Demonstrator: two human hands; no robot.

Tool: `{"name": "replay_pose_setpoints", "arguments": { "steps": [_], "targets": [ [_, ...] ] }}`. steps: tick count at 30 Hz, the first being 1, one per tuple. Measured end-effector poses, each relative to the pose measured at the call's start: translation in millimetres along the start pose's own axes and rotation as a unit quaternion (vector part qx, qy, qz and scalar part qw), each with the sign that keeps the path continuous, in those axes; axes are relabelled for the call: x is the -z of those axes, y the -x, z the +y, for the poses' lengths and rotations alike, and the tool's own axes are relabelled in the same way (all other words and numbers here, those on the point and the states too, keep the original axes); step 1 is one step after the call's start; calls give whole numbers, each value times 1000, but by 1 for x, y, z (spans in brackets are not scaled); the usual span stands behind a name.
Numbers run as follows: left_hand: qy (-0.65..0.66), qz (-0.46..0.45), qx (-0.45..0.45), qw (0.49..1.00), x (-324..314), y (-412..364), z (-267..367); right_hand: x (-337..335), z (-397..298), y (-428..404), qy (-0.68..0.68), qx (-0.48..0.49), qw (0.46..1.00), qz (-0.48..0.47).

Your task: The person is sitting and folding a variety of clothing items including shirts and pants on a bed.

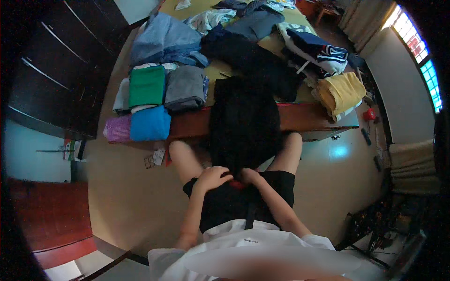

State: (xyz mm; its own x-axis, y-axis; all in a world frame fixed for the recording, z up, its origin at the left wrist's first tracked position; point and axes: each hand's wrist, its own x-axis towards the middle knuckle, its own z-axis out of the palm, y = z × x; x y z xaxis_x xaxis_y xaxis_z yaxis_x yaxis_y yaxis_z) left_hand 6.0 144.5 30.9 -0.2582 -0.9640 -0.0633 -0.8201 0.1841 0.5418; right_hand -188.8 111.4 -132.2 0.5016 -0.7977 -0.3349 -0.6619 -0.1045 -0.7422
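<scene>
A black garment point(244, 119) hangs from the bed's front edge down between my knees, its near end gathered at my lap. My right hand point(250, 175) is closed on that near end. Close by on the other side, my left hand point(212, 178) has its curved fingers at the fabric's edge; whether they pinch it is unclear. A small red patch point(236, 184) shows between the two hands. Behind, a second dark garment point(253, 59) lies spread on the bed, and the boundary between the two black cloths is hard to make out.
Folded green point(147, 86), grey point(185, 86), blue point(150, 123) and purple cloths point(119, 128) are stacked at the bed's left corner. A yellow folded cloth point(341, 90) sits at its right corner. Loose blue clothing point(165, 38) lies farther back. Dark cabinets point(52, 52) stand left.
</scene>
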Motion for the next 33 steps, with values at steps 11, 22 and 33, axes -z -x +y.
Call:
{"name": "replay_pose_setpoints", "arguments": {
  "steps": [11, 22, 33],
  "targets": [
    [-15, 238, 107, 965, -4, -208, -22, -9, 11, -15, 59, -66, 996, -19],
    [120, 209, 94, 966, -55, -133, -34, 59, -47, -23, -710, -175, 676, 95],
    [134, -270, 17, 953, -68, -82, -6, 5, 28, -47, -767, -262, 583, 44]
  ]
}}
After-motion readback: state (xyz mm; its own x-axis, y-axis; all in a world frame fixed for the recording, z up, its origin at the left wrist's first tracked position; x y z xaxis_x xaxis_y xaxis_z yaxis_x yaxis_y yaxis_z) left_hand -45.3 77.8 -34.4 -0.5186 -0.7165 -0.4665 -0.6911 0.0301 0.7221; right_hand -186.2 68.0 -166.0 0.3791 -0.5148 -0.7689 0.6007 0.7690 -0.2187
